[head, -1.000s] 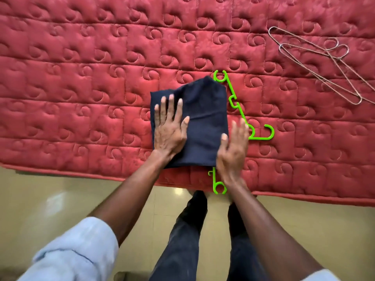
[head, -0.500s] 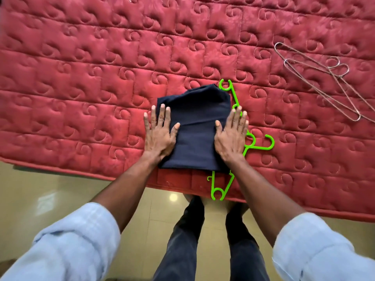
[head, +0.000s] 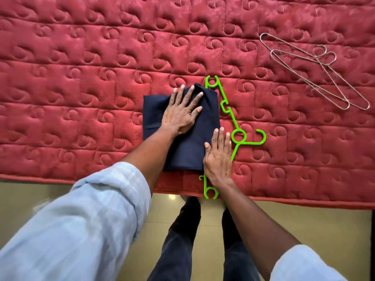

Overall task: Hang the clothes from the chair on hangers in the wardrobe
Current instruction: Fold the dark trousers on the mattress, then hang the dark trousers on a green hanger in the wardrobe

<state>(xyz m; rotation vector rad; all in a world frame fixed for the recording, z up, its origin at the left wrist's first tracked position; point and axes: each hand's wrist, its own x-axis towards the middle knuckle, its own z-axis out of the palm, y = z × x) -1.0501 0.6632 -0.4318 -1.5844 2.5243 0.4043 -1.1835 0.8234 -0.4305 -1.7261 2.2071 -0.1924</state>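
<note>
A folded dark navy garment (head: 188, 147) lies on the red quilted bed (head: 81, 78) near its front edge, draped over a bright green plastic hanger (head: 238, 136) whose hook points right. My left hand (head: 182, 112) lies flat on the garment's upper part, fingers spread toward the far right corner. My right hand (head: 218, 157) rests flat on the garment's right edge, beside the hanger's neck, covering part of the hanger's lower arm. Neither hand grips anything.
Two thin metal wire hangers (head: 316, 72) lie crossed on the bed at the far right. The bed's front edge runs above a tan tiled floor (head: 60, 191), where my legs in dark trousers (head: 182, 240) stand.
My left hand has slid from the garment's left edge up and right across the cloth. My right hand has shifted slightly down along the right edge.
</note>
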